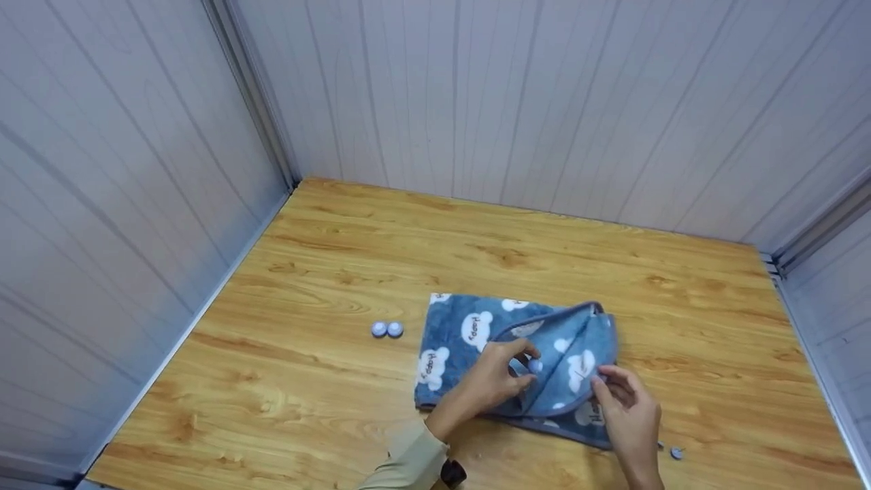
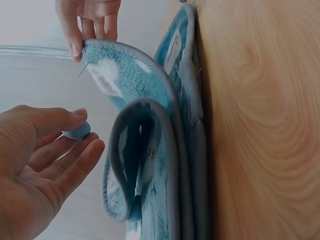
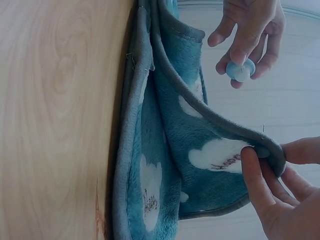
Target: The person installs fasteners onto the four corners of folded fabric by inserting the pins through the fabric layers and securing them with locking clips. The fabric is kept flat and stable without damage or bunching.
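Note:
A blue fleece blanket with white cloud patches lies folded on the wooden table, its upper layer turned back. My left hand pinches a small round blue cap between thumb and fingers, apart from the cloth. My right hand grips the blanket's raised bound edge. A blue pin base lies beneath the cloth at my right fingers, partly hidden. Its thin needle pokes out through the fabric beside the grey binding.
Left of the blanket, two round pale-blue caps sit side by side on the table. A small pin base with its needle showing lies right of my right hand. Pale panel walls enclose the table's back and sides.

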Motion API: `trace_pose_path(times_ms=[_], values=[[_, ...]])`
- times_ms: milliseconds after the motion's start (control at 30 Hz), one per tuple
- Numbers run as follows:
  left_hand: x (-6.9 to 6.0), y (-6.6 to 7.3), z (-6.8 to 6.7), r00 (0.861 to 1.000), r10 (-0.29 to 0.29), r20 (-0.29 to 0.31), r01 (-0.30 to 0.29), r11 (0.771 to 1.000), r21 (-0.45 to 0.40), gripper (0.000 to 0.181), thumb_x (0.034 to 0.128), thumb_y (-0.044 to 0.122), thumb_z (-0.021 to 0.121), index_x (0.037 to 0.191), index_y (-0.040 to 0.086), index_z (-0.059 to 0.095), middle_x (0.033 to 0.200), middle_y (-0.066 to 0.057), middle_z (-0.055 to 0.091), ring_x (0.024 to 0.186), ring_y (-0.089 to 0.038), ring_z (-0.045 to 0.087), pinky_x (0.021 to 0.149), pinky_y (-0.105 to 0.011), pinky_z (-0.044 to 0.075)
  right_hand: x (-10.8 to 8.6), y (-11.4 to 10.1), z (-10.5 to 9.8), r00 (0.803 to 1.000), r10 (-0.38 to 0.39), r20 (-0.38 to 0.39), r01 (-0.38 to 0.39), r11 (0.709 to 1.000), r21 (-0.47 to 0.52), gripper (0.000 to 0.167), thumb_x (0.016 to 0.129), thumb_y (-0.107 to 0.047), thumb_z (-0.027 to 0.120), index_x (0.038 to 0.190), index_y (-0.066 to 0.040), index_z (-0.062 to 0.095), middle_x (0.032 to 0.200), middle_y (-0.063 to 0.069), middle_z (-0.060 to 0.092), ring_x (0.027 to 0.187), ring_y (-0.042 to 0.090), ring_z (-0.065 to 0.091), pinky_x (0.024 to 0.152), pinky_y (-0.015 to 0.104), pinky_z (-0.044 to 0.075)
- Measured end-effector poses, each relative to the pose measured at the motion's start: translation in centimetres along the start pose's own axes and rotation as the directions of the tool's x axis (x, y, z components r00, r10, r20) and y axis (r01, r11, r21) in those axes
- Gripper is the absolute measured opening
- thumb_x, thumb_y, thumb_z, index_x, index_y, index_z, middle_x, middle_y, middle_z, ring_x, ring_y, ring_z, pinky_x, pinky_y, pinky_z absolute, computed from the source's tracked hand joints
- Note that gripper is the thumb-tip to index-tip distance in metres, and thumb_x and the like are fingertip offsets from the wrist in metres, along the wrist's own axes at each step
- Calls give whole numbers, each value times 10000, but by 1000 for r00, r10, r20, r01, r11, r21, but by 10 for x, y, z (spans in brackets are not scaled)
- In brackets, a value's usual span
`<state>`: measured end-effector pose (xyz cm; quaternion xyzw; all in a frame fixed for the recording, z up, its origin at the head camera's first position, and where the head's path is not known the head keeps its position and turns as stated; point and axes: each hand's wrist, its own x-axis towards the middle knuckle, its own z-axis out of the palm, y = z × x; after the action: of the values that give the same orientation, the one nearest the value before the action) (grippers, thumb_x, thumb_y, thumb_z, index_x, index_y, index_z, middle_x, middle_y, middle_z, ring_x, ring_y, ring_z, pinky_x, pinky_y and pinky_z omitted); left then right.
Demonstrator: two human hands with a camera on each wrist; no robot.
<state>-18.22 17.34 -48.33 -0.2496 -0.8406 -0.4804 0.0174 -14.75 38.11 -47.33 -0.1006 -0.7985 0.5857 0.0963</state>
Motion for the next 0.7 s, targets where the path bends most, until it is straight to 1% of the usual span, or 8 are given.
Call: trace_pose_path(times_ms=[67, 133, 300, 433, 567, 700], values=[[1, 0, 1, 1000, 9, -2, -9, 1000, 6, 237, 823, 36, 711, 1044, 71, 632, 980, 14, 658, 882, -29, 620, 686, -197, 517, 0, 1, 1, 999, -37, -5, 37, 999, 32, 204, 857, -18, 666, 1053, 34, 640, 987, 175, 641, 797, 98, 639, 653, 235, 539], [2, 1, 2, 1000, 16, -2, -16, 1000, 14, 239, 828, 43, 709, 1052, 74, 632, 987, 14, 659, 890, -27, 620, 691, -192, 515, 0, 2, 1, 998, -55, -6, 55, 997, 60, 199, 850, 14, 662, 1045, 46, 638, 966, 179, 641, 786, 111, 644, 647, 251, 544], [5, 2, 6, 999, 46, -9, -46, 999, 21, 236, 834, 56, 707, 1058, 76, 635, 1000, 5, 662, 894, -31, 626, 697, -166, 506, 1, 1, 3, 1000, -23, 10, 22, 998, 53, 207, 862, 4, 649, 1066, 37, 626, 980, 181, 632, 778, 106, 641, 639, 257, 545], [8, 3, 10, 998, 68, -15, -68, 998, 6, 231, 837, 50, 702, 1057, 75, 636, 1001, -3, 660, 893, -36, 628, 686, -159, 506, 0, 1, 4, 1000, -20, 23, 19, 998, 59, 205, 866, -2, 648, 1064, 44, 627, 979, 192, 634, 771, 120, 642, 629, 265, 545], [11, 6, 13, 998, 70, -6, -70, 998, 0, 233, 838, 51, 700, 1062, 69, 636, 991, 5, 662, 891, -27, 623, 678, -162, 509, -1, 0, 6, 999, -23, 27, 21, 998, 52, 192, 861, 6, 650, 1051, 31, 633, 977, 174, 641, 782, 126, 645, 633, 281, 548], [14, 8, 16, 998, 66, 11, -66, 998, 12, 233, 840, 67, 703, 1064, 77, 638, 992, 17, 665, 893, -9, 620, 695, -151, 501, -1, 0, 6, 1000, -13, 29, 12, 999, 35, 196, 861, 6, 649, 1056, 26, 631, 995, 175, 639, 798, 118, 641, 647, 271, 547]])
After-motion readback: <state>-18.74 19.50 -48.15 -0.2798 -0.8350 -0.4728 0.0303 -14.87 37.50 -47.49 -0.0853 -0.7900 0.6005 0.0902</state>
